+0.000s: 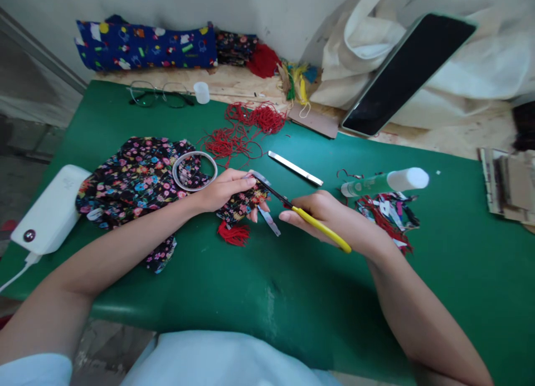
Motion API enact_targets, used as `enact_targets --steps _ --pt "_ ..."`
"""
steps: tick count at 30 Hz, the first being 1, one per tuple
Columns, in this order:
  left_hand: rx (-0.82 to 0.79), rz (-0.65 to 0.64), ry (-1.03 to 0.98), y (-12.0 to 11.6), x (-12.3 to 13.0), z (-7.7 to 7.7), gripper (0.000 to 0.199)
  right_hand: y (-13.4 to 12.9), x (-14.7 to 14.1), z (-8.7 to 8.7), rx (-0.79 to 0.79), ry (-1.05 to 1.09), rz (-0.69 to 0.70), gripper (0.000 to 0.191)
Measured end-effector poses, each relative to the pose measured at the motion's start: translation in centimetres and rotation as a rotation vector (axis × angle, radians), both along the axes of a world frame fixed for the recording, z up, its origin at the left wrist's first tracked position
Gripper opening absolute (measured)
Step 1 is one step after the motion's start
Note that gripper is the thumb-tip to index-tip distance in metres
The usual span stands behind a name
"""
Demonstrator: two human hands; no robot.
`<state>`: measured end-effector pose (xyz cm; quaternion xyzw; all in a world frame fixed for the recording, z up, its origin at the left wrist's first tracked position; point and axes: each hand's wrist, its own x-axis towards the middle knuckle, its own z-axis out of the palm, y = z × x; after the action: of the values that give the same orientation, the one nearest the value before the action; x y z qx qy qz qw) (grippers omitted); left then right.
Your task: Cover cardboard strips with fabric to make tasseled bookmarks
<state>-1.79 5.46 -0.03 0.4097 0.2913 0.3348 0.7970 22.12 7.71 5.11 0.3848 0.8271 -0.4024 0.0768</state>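
Pale-blue clothing (pixel 225 359) is filling the foreground. From left, a white cabled device (pixel 52 208) is lying against floral cloth (pixel 134 180); the left hand (pixel 223 190) is pinching a red-tasseled floral piece (pixel 239 206) above a green tabletop (pixel 234 297); right-hand fingers (pixel 320 208) are curling around yellow-handled scissors (pixel 300 211), blades meeting the piece; a green-and-white tube (pixel 376 183) is bearing unreadable lettering. Behind, a pale wall (pixel 271 18) is rising.

From here I see a glossy, green-topped table (pixel 200 302), a strip of rough pale wood (pixel 244 86) along its back edge, a scuffed off-white wall (pixel 267 13) behind, mottled grey floor (pixel 106 350) below. Soft light glints on the green.
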Motion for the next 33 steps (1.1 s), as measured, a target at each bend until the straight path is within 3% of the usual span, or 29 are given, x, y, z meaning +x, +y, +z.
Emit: enact_targets --steps 11,22,33 --pt "-0.007 -0.026 0.046 0.01 -0.09 0.00 0.043 -0.27 -0.13 -0.14 -0.024 0.006 -0.065 0.064" --pt "0.006 -0.035 0.019 0.02 0.02 0.38 0.040 0.07 0.01 -0.57 0.018 0.108 0.010 0.063" --pt "-0.010 -0.022 -0.032 0.05 0.00 0.18 0.041 -0.04 0.04 -0.31 -0.043 0.063 -0.083 0.067"
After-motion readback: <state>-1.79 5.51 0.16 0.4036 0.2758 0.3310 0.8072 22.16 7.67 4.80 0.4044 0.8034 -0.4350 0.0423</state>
